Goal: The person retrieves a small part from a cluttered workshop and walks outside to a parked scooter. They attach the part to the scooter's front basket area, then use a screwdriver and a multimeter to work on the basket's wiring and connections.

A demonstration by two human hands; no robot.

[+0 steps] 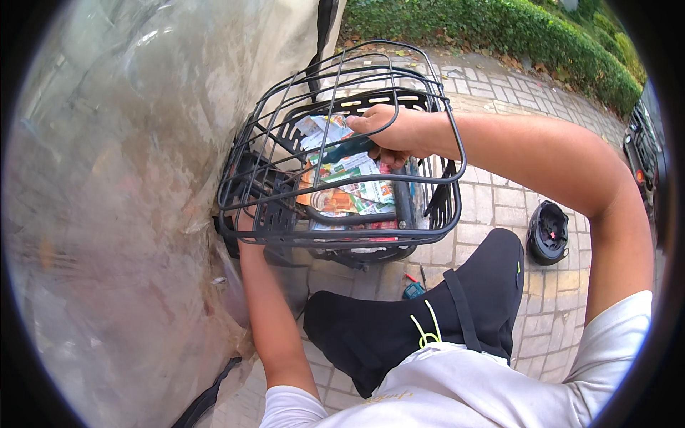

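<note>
A black basket (405, 233) with wire bars over a slotted body hangs beside the clouded plastic sheet. Crumpled printed paper (365, 187) lines its inside, with a dark bar across it. My right hand (385, 132) reaches into the basket among the bars, fingers curled around or against a dark teal object (335, 151) that I cannot make out; whether it grips it is unclear. My left hand (242, 217) is at the basket's lower left, partly behind bars and plastic, its fingers hidden.
The plastic sheet (121, 185) fills the left side. Below, on paving (485, 200), are a black helmet (548, 232) and a small teal tool (414, 289) with red and black parts, near my dark-clad legs (474, 292). A hedge (499, 32) runs behind; a dark vehicle (642, 164) stands right.
</note>
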